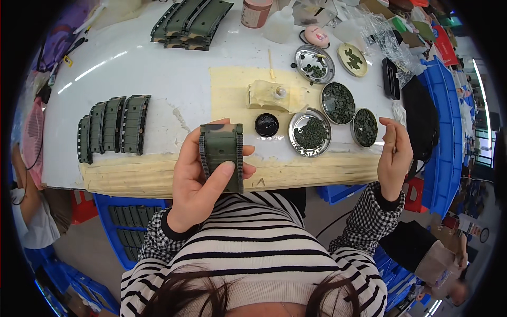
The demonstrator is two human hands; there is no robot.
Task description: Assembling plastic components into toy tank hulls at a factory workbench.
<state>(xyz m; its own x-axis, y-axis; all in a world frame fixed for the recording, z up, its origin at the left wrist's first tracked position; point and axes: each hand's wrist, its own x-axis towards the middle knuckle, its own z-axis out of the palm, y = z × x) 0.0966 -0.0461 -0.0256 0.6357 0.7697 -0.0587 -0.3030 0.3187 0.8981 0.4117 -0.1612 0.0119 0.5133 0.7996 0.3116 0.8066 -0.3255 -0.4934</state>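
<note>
My left hand [196,182] is wrapped round a green camouflage-patterned plastic piece [222,145] with ribbed side edges. The thumb lies across its face, and the other fingertips show past its right edge. My right hand [396,158] is raised at the table's right front, fingers bent and pressed together; whatever lies between them cannot be made out. Beside it stands a small round tin [365,128] of dark green bits. Further left are a larger tin [338,103] and a metal dish [309,133] of similar bits, then a black cup [266,125] of dark contents.
Similar camouflage pieces [113,124] stand in a row at left, with more stacked [190,24] at the back. A tape-covered block [272,96] sits mid-table. Another metal dish [315,63], a white bottle [280,25] and a black case [391,79] lie beyond. Blue crates [441,137] line the right.
</note>
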